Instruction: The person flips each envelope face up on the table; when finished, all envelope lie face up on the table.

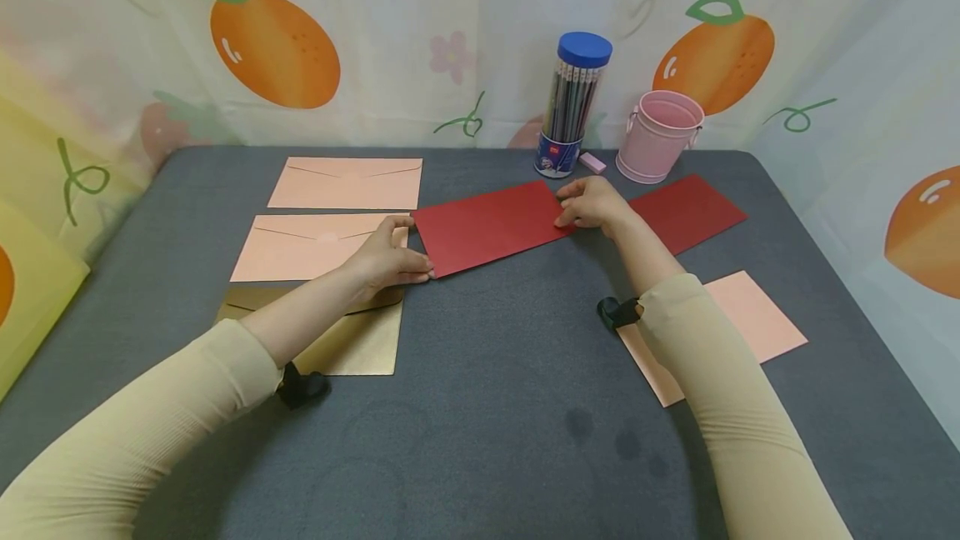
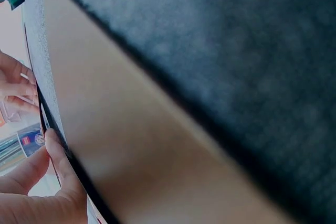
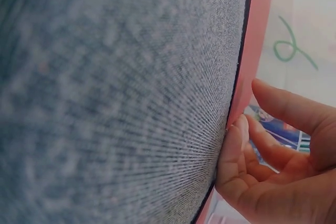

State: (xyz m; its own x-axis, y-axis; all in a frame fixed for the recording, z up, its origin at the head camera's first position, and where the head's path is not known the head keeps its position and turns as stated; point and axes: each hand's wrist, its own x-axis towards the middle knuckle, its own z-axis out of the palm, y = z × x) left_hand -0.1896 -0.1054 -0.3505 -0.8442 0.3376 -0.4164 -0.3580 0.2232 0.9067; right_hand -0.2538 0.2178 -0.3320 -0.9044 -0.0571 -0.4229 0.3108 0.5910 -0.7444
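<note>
1. Left hand (image 1: 390,261) pinches the near-left corner of the red envelope (image 1: 491,225), thumb over the edge, and it sits partly on the pink envelope (image 1: 307,247) with the gold one (image 1: 356,340) just below. Any drag here could shove those two out of line.
2. The red envelope lies flat mid-table, angled, on the grey cloth (image 1: 487,407). With both ends held, pulling unevenly would probably bend or crease it.
3. Right hand (image 1: 592,202) curls its fingers on the far-right corner, right over a second red envelope (image 1: 690,211). It could easily snag both.
4. Pencil tub (image 1: 573,107) and pink bucket (image 1: 660,136) stand just behind; a quick lift might knock them.
</note>
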